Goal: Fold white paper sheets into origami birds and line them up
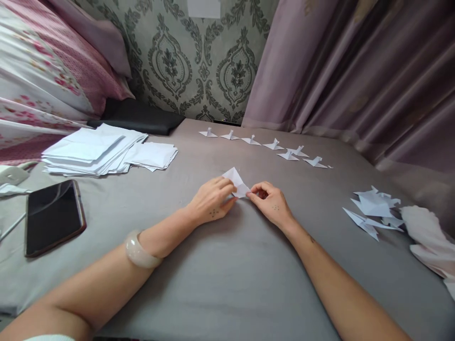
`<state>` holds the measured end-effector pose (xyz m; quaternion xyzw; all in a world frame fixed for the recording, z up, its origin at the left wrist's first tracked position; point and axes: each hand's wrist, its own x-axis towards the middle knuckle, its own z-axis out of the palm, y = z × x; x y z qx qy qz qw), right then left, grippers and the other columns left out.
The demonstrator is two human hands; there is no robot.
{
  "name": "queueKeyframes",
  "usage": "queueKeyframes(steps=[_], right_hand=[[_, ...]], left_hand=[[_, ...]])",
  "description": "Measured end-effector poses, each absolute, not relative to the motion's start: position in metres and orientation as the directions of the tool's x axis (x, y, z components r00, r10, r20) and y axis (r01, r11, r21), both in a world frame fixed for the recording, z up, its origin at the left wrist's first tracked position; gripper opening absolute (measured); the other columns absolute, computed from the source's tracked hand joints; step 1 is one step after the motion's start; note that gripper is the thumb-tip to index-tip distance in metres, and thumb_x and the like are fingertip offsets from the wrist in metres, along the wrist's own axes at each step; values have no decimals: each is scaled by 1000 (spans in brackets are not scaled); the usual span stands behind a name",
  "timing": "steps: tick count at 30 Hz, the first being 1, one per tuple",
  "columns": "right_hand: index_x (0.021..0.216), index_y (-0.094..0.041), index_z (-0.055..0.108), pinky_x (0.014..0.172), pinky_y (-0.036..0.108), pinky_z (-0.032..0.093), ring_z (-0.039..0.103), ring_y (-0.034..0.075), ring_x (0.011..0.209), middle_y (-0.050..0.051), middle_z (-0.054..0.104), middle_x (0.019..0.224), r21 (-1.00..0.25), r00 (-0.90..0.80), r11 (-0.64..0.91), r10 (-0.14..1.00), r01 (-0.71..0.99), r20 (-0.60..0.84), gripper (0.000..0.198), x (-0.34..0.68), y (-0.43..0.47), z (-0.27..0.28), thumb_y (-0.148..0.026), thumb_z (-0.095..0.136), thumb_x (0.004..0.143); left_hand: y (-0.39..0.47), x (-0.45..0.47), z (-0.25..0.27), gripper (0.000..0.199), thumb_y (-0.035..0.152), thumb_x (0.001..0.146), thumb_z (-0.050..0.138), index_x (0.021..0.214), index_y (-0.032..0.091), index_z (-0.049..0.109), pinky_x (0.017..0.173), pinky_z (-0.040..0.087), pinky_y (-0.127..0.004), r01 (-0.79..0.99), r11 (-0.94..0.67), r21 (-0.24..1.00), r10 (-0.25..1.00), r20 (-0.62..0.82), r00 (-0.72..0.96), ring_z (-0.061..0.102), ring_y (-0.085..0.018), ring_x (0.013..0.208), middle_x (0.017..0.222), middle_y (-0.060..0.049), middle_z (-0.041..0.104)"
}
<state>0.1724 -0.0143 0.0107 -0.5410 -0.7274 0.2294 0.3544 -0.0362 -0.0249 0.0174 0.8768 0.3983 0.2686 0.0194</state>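
Observation:
Between my hands, over the middle of the grey cloth-covered surface (227,284), is a small folded white paper (237,181) with one corner pointing away from me. My left hand (215,199) grips its left side, fingers on top and thumb at the near edge. With thumb and forefinger, my right hand (269,201) pinches the right corner. The fingers of the left hand cover part of the sheet, so its full outline is hidden. Beyond the hands stands a row of several folded paper birds (251,140).
To the left lie a large stack of white paper (83,149), a smaller stack of paper (152,155) and a dark tablet or phone (53,217). A pile of folded paper pieces (375,206) sits at right beside a crumpled pale cloth (426,232). Curtains (337,61) hang behind.

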Motion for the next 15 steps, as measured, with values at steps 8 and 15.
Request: queueKeyframes(steps=[8,15], right_hand=[[88,-21,68,76,30,44,51,18,83,7,61,98,-145,-457,644,667,751,588,19,180,-26,14,-21,49,92],[90,-20,68,78,32,45,53,20,90,7,60,103,-205,-454,556,801,805,390,18,186,-32,9,-26,52,92]], left_hand=[[-25,-41,15,17,16,90,49,93,23,64,96,23,-43,764,-643,-40,556,661,503,46,-25,115,117,-5,62],[-26,-37,12,18,21,92,49,85,18,65,93,23,-41,674,-739,-3,594,470,653,54,-22,98,87,-4,70]])
